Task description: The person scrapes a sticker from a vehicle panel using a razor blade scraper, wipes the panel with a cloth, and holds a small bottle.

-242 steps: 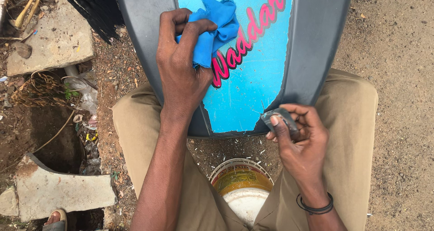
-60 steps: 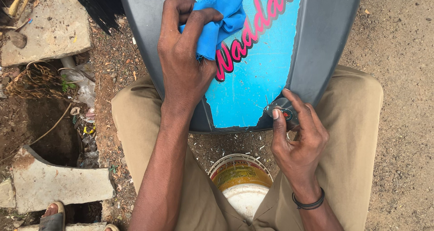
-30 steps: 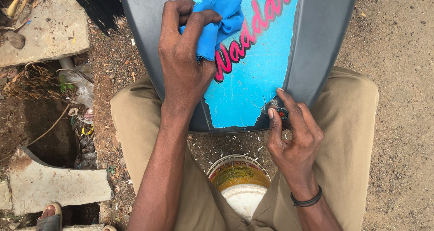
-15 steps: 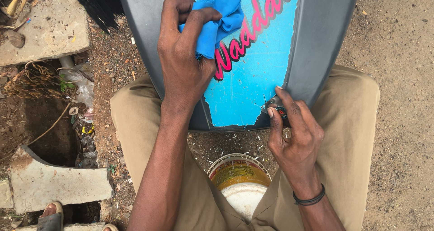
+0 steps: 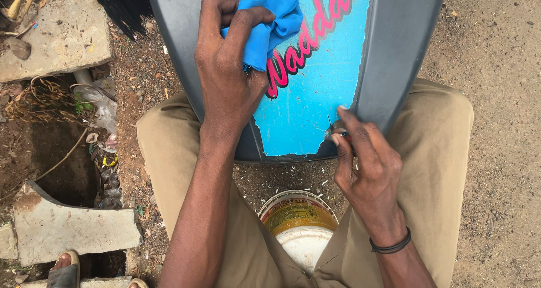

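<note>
Gripping a blue cloth [image 5: 270,23], the left hand [image 5: 228,79] presses it onto the panel [image 5: 310,108].

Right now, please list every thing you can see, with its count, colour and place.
panel: 1, grey with blue middle and pink lettering, resting across the knees
cloth: 1, blue, on the panel
small tool: 1, dark, at the panel's lower edge
bucket: 1, white and yellow, between the legs
concrete slabs: 2, grey, left
left hand: holds the cloth
right hand: grips the small tool
</note>
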